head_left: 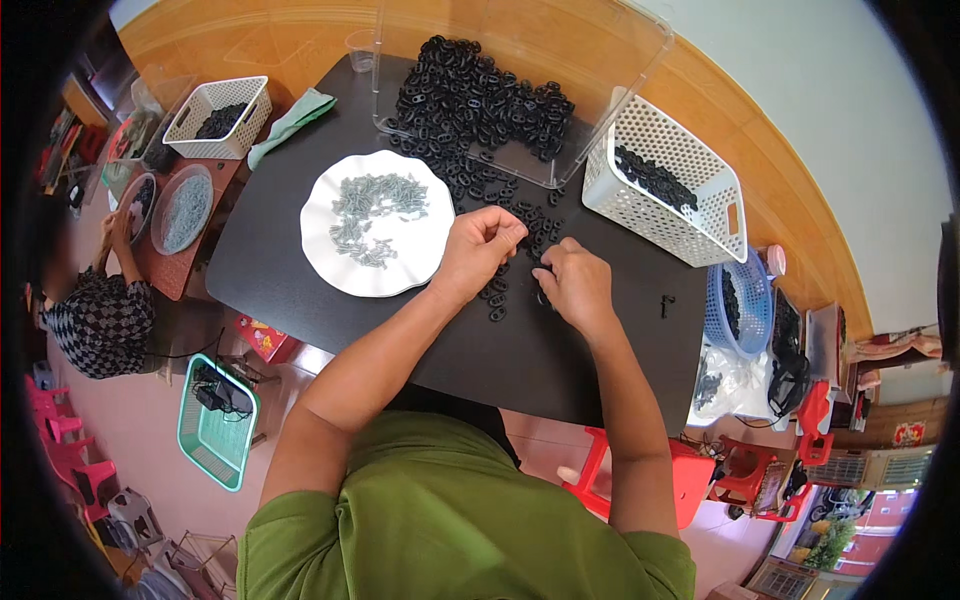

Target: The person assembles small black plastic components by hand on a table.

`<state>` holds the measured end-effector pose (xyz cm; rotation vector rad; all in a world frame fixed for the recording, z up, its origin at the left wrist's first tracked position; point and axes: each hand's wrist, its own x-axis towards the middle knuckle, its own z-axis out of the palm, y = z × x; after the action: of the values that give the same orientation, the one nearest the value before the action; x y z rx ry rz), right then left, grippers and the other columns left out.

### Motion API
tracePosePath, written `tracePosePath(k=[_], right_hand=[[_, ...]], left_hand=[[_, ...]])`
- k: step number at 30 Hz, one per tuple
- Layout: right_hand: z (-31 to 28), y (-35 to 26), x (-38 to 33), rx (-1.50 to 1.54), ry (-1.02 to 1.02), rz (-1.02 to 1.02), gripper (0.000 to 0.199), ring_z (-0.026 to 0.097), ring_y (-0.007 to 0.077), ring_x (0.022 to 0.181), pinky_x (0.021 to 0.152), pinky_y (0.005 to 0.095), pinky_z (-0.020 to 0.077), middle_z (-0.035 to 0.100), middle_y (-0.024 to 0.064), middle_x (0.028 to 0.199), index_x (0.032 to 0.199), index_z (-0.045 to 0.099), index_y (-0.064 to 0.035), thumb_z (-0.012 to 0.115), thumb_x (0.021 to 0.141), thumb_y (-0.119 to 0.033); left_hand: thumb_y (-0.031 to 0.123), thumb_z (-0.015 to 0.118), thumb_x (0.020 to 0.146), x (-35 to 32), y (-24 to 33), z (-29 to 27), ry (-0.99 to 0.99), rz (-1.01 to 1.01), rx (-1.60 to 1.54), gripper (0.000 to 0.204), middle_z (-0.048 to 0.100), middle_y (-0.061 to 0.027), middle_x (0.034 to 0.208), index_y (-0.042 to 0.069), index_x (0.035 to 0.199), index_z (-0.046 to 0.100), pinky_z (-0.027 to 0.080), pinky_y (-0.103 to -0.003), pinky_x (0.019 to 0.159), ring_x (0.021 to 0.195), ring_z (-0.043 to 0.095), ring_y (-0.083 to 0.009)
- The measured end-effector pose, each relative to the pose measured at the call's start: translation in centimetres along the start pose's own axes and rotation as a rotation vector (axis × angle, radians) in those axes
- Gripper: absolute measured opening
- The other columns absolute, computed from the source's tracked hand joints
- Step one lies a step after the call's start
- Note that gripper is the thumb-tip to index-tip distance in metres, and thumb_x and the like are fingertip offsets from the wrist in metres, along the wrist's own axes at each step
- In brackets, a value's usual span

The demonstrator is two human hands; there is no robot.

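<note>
Head view: left hand (478,252) curls tight, fingertips pinched together over the loose black plastic rings (520,215) on the black table (300,270). Right hand (575,285) is closed too, fingers tucked down on rings just beside it; what either pinches is hidden. White plate of small grey pins (375,220) sits left.

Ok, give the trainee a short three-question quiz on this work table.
1. True or false: the white plate holds small grey metal pieces.
2. The black plastic rings spill out of: A) a clear plastic bin B) a green tray C) a blue basket.
3. Which of the hands is nearer the white plate?

Key: 1 true. 2 A. 3 the left hand; the right hand lies farther from it.
</note>
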<state>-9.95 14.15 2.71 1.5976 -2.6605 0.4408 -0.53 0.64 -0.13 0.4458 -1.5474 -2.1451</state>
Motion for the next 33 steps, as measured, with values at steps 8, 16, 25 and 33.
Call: tracePosePath(k=[8,16,25,33], right_hand=[[0.9,0.2,0.5,0.060,0.052,-0.008,0.009,0.058,0.0291,0.069,0.059,0.0387,0.0458,0.056,0.0114,0.073,0.068,0.058,-0.0038,0.063,0.070,-0.011],[0.5,2.0,-0.1,0.792,0.230,0.071,0.005,0.045,0.0058,0.054,0.047,0.0214,0.0355,0.049,0.0023,0.064,0.071,0.058,0.0026,0.063,0.073,0.002],[0.2,1.6,-0.3,0.806,0.174,0.012,0.006,0.046,0.0061,0.054,0.048,0.0225,0.0365,0.050,0.0032,0.065,0.071,0.056,0.0012,0.062,0.073,0.000],[0.4,1.0,-0.3,1.297,0.120,0.126,0.004,0.051,0.0066,0.061,0.052,0.0203,0.0430,0.053,0.0020,0.072,0.080,0.058,0.0019,0.057,0.081,-0.001]], left_hand=[[0.012,0.059,0.084,0.1,-0.8,-0.2,-0.024,0.066,0.113,0.010,0.053,0.0039,0.062,0.005,0.077,0.059,0.036,-0.016,0.049,0.055,0.046,-0.0017],[0.004,0.059,0.081,-0.5,-0.1,0.6,-0.065,0.303,0.403,0.008,0.055,-0.0009,0.072,0.001,0.087,0.059,0.041,-0.021,0.056,0.062,0.049,-0.0066],[0.001,0.060,0.080,-0.8,-0.1,1.1,-0.188,0.214,0.464,0.006,0.057,-0.0004,0.073,0.001,0.083,0.056,0.040,-0.020,0.057,0.063,0.051,-0.0063],[0.005,0.061,0.082,-0.3,-0.2,0.4,-0.241,-0.048,0.068,0.004,0.059,-0.0007,0.073,0.004,0.083,0.057,0.042,-0.018,0.053,0.060,0.052,-0.0051]])
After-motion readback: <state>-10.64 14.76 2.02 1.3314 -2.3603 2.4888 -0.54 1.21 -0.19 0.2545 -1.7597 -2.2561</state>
